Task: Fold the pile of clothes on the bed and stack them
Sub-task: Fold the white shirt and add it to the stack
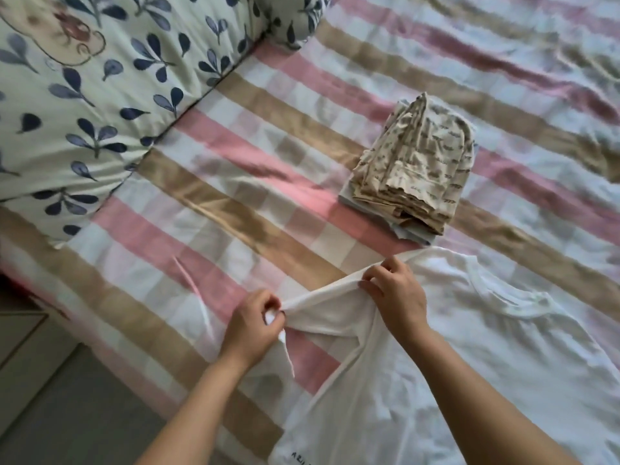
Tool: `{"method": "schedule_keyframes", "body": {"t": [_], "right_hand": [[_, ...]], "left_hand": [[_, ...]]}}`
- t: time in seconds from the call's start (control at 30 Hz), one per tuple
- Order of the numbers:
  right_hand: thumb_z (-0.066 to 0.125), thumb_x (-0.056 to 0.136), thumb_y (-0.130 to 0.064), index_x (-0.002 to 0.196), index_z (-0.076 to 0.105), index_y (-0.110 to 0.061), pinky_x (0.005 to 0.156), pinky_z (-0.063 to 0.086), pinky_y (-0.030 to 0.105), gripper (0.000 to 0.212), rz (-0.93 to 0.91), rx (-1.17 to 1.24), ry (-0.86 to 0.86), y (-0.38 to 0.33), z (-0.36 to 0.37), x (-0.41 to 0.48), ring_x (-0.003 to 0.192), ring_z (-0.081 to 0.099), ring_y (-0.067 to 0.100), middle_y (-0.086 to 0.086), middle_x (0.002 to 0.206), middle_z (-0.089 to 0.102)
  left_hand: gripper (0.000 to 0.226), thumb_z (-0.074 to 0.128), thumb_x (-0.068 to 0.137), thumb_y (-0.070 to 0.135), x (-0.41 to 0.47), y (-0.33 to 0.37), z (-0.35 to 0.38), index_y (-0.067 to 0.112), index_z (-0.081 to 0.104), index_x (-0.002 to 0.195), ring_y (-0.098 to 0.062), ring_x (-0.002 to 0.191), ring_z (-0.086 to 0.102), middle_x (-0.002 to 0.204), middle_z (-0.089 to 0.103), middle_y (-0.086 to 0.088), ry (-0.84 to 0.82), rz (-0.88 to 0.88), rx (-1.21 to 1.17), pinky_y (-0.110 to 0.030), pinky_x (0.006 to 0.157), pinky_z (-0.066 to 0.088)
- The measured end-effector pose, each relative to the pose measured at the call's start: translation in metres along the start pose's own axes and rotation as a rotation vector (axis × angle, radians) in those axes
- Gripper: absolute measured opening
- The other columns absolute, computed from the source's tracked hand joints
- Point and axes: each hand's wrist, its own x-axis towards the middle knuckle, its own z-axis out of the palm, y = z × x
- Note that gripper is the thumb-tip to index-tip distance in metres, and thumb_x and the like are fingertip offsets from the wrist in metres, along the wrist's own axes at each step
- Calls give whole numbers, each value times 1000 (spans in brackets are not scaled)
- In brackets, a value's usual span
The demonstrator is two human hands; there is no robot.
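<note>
A white T-shirt (469, 357) lies spread on the striped bed sheet (235, 203), its neckline toward the right. My left hand (253, 327) pinches the end of one sleeve. My right hand (396, 297) grips the same sleeve near the shoulder, and the sleeve is stretched between both hands, lifted slightly off the sheet. Beyond my right hand sits a stack of folded clothes (416, 172): cream printed garments on top of a pale blue one.
A leaf-patterned quilt (100, 95) is bunched up at the upper left. The bed's edge runs along the lower left, with grey floor (67, 414) beyond it. Wrinkled sheet stretches to the upper right.
</note>
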Motion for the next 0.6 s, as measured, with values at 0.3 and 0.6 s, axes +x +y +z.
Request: {"method": "schedule_keyframes", "body": {"t": [0.3, 0.6], "right_hand": [[68, 79, -20, 102, 67, -16, 74, 43, 33, 24, 31, -20, 2, -19, 5, 16, 98, 51, 30, 10, 102, 54], [47, 86, -53, 114, 56, -37, 96, 11, 35, 33, -11, -198, -109, -41, 40, 25, 116, 31, 21, -7, 120, 49]], "left_hand": [[19, 61, 87, 24, 37, -17, -19, 6, 60, 92, -27, 88, 58, 91, 60, -6, 171, -120, -98, -32, 77, 45], [68, 73, 65, 48, -36, -47, 21, 14, 45, 118, -22, 109, 46, 119, 50, -7, 201, 327, 313, -35, 94, 36]]}}
